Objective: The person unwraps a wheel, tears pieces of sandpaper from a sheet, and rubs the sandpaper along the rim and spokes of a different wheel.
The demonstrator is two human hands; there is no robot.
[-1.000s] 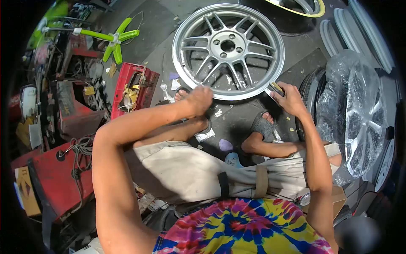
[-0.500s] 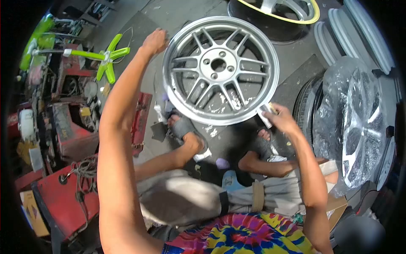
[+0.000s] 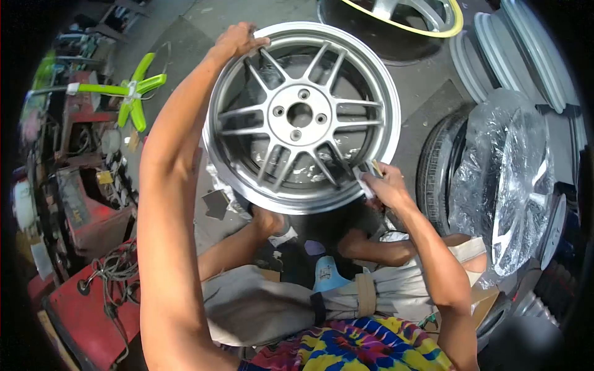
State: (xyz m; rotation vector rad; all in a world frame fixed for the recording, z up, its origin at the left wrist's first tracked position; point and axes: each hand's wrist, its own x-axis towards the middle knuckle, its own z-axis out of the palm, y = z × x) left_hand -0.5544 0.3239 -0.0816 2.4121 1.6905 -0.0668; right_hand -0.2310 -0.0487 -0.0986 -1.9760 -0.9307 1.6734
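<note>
A bare silver alloy wheel rim (image 3: 283,123) with paired spokes is in front of me, its face toward me and its lower edge above my feet. My left hand (image 3: 240,41) is closed over its upper left lip, thumb on the face side. At the lower right edge, my right hand (image 3: 387,184) pinches a small folded white pad (image 3: 365,179) against the lip. The pad's kind does not show clearly, and my fingers hide part of it.
A yellow-lipped wheel (image 3: 421,28) lies beyond the rim. To the right are a tire (image 3: 433,176), a plastic-wrapped wheel (image 3: 510,185) and more silver rims (image 3: 495,55). Red machines (image 3: 93,204) and a bright green stand (image 3: 131,89) line the left side.
My left hand has gone from beside the wheel rim to a grip on its upper left lip. The rim looks larger and sits further left and lower. My right hand shifted left with the pad.
</note>
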